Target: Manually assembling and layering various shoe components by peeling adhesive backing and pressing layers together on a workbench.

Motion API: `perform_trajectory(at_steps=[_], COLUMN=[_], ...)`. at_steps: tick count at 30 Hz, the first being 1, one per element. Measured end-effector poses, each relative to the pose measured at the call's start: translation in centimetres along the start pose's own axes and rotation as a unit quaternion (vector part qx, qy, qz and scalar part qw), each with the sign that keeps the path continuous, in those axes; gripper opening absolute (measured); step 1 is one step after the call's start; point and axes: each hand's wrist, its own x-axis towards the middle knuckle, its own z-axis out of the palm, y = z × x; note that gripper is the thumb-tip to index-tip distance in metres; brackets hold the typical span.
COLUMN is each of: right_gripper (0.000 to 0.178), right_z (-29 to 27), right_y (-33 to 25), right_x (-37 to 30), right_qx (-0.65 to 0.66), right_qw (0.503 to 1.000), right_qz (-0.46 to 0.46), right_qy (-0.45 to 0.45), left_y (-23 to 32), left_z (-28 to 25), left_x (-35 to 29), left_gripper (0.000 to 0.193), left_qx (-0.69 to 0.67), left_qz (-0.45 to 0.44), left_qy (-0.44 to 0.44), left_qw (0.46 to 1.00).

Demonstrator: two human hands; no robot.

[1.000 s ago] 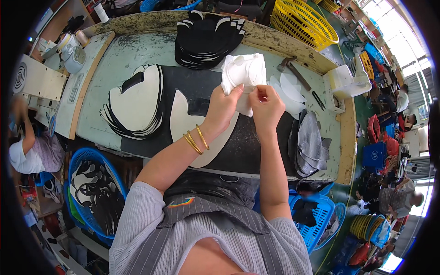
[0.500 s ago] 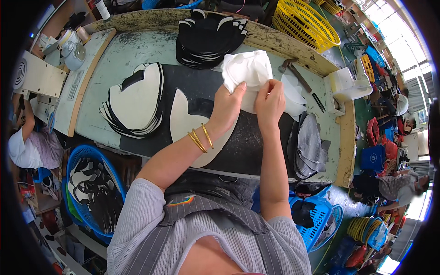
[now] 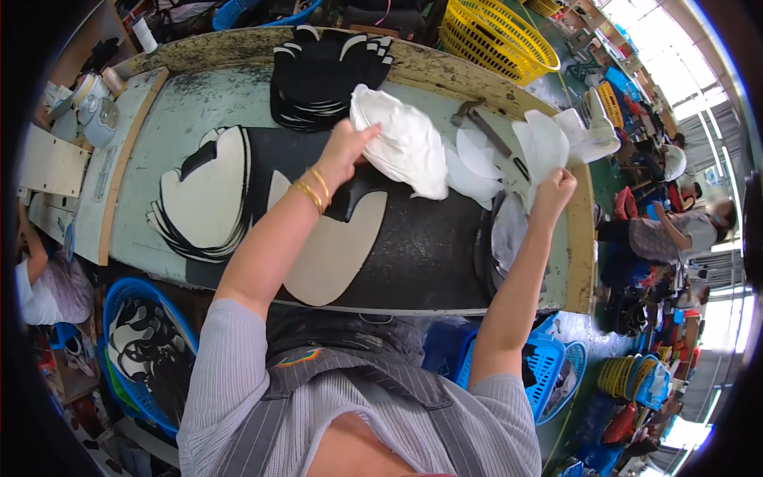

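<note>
Since the earlier frame, the hands go apart: the right hand (image 3: 554, 188) is now farther right with a translucent sheet (image 3: 544, 145). Nearest, a cream piece (image 3: 334, 266) lies on the black mat (image 3: 433, 258). Beyond it, the left hand (image 3: 346, 151) grasps the white bundle (image 3: 407, 145) by its left edge, above the counter (image 3: 208, 99) — the right fingers clench the sheet's lower end. Farther stands a black stack (image 3: 326, 83). The bundle could perhaps slip or crease — only one edge seems supported.
</note>
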Motion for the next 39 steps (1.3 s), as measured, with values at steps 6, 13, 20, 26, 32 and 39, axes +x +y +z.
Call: perform_trajectory(at_steps=[6, 13, 20, 26, 32, 39], right_gripper=[0.019, 0.028, 0.017, 0.013, 0.016, 0.011], right_z=[0.4, 2.2, 4.5, 8.8, 11.2, 10.9], right_y=[-5.8, -9.9, -15.6, -17.1, -19.2, -18.8], right_x=[-7.6, -14.8, -16.2, -17.9, -20.7, -19.7], right_qx=[0.084, 0.326, 0.063, 0.213, 0.236, 0.187], right_qw=[0.992, 0.863, 0.829, 0.745, 0.792, 0.84], right_qz=[0.01, 0.14, -0.068, 0.084, 0.041, -0.015], right_qy=[-0.096, -0.361, -0.551, -0.627, -0.561, -0.508], left_y=[2.8, 7.1, 8.3, 6.6, 7.3, 9.9], left_z=[3.4, 1.2, -0.3, -2.4, -5.1, -6.6], left_x=[-6.8, -12.8, -16.9, -20.4, -21.8, -18.9], left_gripper=[0.054, 0.022, 0.009, 0.001, 0.006, 0.032], left_qx=[0.424, 0.019, 0.15, 0.41, 0.071, -0.14], left_qz=[0.444, 0.036, 0.054, 0.378, 0.252, 0.01], left_qy=[0.14, -0.095, -0.067, 0.099, 0.126, -0.002], left_qw=[0.777, 0.995, 0.985, 0.824, 0.957, 0.99])
